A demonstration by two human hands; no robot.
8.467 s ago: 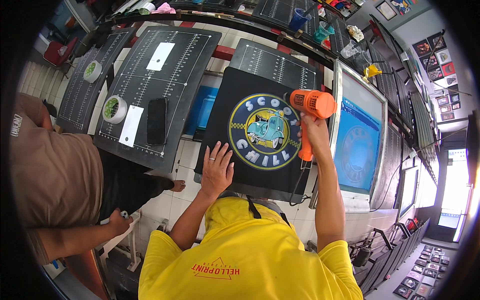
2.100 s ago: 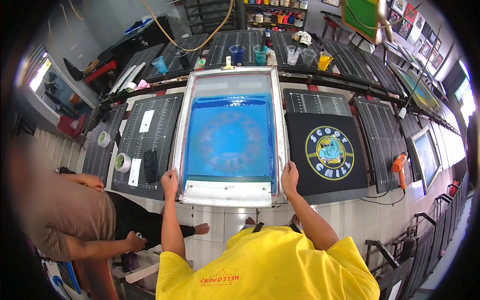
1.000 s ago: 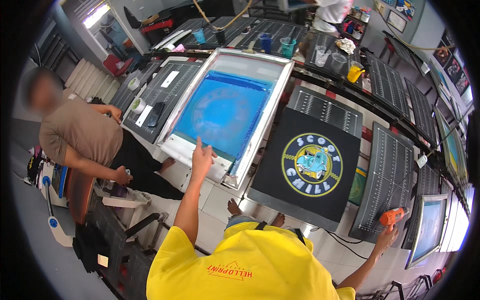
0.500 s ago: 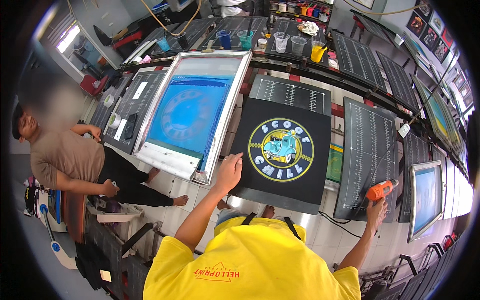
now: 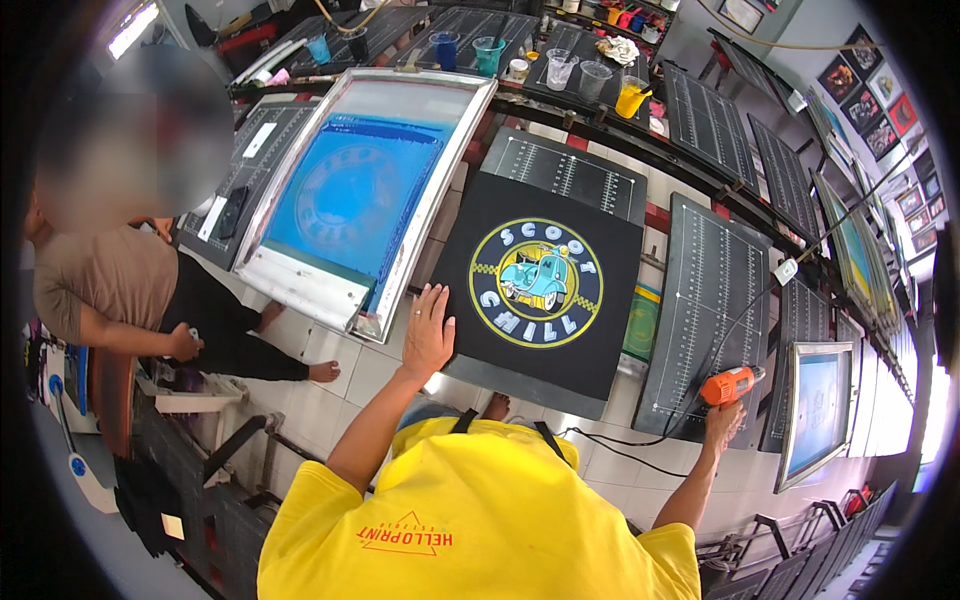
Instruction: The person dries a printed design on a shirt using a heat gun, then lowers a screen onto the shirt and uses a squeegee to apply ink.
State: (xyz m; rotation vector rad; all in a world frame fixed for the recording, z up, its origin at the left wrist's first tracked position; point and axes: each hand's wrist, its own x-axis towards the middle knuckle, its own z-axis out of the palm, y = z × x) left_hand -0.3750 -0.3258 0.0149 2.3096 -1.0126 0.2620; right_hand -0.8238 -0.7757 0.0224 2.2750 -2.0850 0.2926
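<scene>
Head view shows my left hand point(image 5: 428, 335) flat and open on the black printed shirt point(image 5: 540, 285), which lies on its pallet beside the blue screen frame point(image 5: 365, 200). My right hand point(image 5: 722, 420) is closed around the orange heat gun point(image 5: 730, 385), low at my side. I judge drying the print is the step, and it calls for lifting the gun over the design.

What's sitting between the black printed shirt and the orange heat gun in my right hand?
In the head view, a dark gridded platen lies between the black printed shirt and the orange heat gun held by the right hand, with a green-edged sheet at the shirt's edge.
</scene>
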